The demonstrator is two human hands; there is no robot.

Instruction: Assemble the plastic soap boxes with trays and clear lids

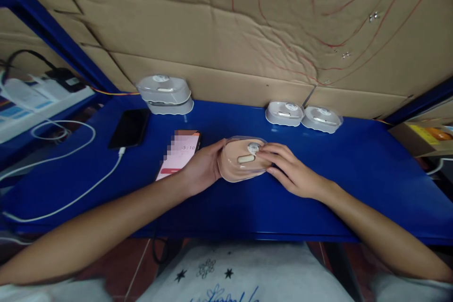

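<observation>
A pale pink oval box (233,170) with a clear lid is held above the blue table, slightly tilted. On its top are a white oblong piece (247,158) and a round whitish sticker (253,148). My left hand (203,167) is wrapped round the box's left end, its thumb along the far side. At the opposite end, my right hand (293,170) grips the box, with fingertips on the lid at the sticker and the thumb by the near right edge. The box's underside is hidden.
Two grey lidded boxes (164,89) are stacked at the back left; another grey box (285,113) and its neighbour (322,119) stand back right. A lit phone (180,151) lies beside my left wrist. A dark phone (129,127) has a white cable (88,193). Cardboard (212,37) walls the back.
</observation>
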